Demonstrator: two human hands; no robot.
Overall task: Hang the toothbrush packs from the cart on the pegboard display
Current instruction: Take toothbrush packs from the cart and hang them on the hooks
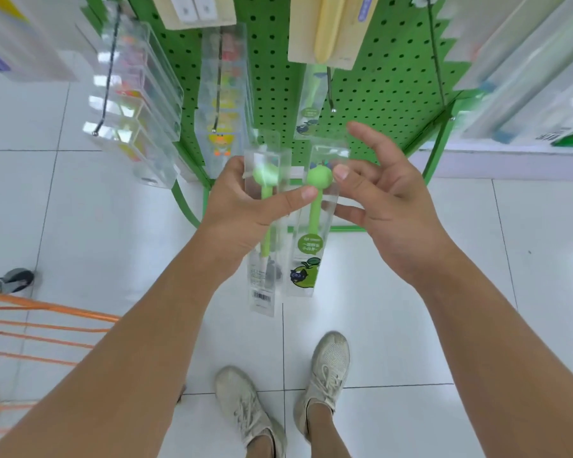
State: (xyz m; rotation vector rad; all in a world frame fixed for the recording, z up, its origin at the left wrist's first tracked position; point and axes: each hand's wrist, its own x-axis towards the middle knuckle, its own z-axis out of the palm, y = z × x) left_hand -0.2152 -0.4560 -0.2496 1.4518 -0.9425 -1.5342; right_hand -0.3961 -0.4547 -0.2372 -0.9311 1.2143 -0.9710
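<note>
Two clear packs with green toothbrushes hang in front of me, below the green pegboard [371,77]. My left hand [245,206] grips the left pack [262,269], thumb across its front. The right pack [306,256], with a green fruit cartoon label, stands beside it; my right hand [380,196] pinches its upper part between thumb and a finger, the index finger raised. Another green pack [308,104] hangs on the pegboard beside a bare hook [330,90].
Clear packs with colourful brushes hang on hooks at the left [133,104] and middle [224,100] of the board. Wooden-backed items hang above. An orange wire cart [30,322] stands at my left. White shelving flanks both sides. My shoes are on white tiles below.
</note>
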